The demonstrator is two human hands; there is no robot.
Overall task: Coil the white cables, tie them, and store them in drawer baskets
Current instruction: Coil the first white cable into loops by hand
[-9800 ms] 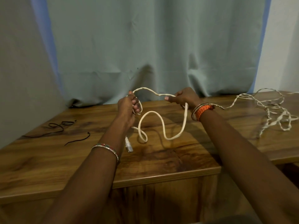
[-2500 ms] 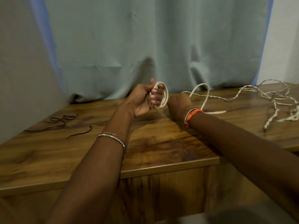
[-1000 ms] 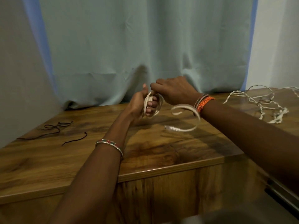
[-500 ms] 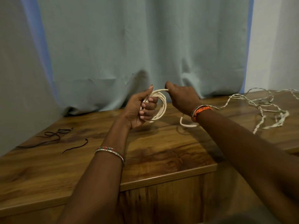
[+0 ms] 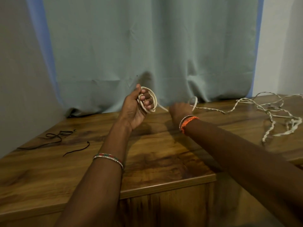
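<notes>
My left hand (image 5: 136, 108) is raised above the wooden table (image 5: 164, 161), palm up, fingers curled round a small coil of white cable (image 5: 153, 99) with several loops. A strand runs from the coil to my right hand (image 5: 179, 109), which is low over the table and grips the cable, a loop (image 5: 193, 102) standing up behind its knuckles. From there the twisted white cable (image 5: 211, 109) trails right into a loose tangle (image 5: 278, 112) on the table.
Two thin black ties (image 5: 54, 138) (image 5: 77, 149) lie on the table's left side. A grey-green curtain (image 5: 147, 54) hangs right behind the table. The table's front edge (image 5: 164, 188) runs below my forearms.
My right hand has dropped from the top of the coil down and to the right, drawing a fresh length of cable. The left hand keeps hold of the coil.
</notes>
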